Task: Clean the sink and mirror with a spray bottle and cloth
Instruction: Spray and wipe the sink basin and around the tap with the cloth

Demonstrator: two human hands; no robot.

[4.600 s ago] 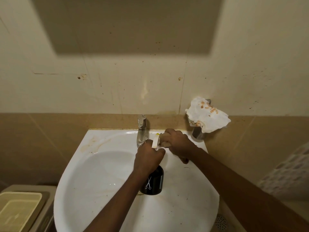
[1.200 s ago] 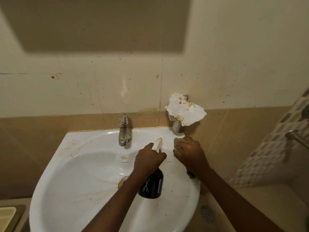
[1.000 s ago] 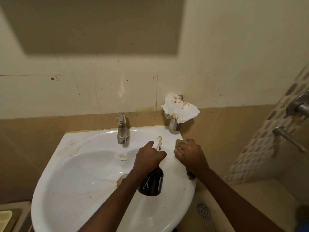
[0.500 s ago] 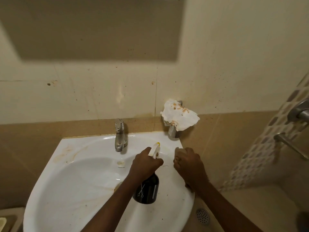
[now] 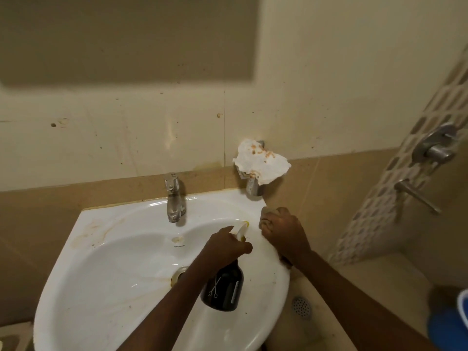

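Head view, read from the left edge across: the sink [image 5: 106, 287] fills the lower left and centre of the frame, white, with brownish streaks on its upper-left rim and around the drain [image 5: 179, 274]. The tap [image 5: 173, 198] stands at the back rim, a little left of centre.

Right of the drain, the left hand [image 5: 224, 245] is clenched around the neck of the spray bottle [image 5: 222, 287], whose dark body hangs below the fist over the basin while its pale nozzle pokes out above the knuckles, aimed toward the sink's upper-right rim.

Just right of that, the right hand [image 5: 283, 234] is bunched around a small cloth [image 5: 267, 216] and presses it onto the right-hand rim; only a corner of the cloth shows past the fingers. The two hands sit near each other, nozzle pointing at the patch beside the cloth.

Above them, a stained white rag [image 5: 260, 160] is draped over a wall holder. A shower valve [image 5: 434, 145] sits at the right edge.

This looks like the sink-scrubbing step, on the right rim. Next would probably come a squirt on the stained left rim, then a wipe there. No mirror surface is clearly visible, so that part seems not yet begun.
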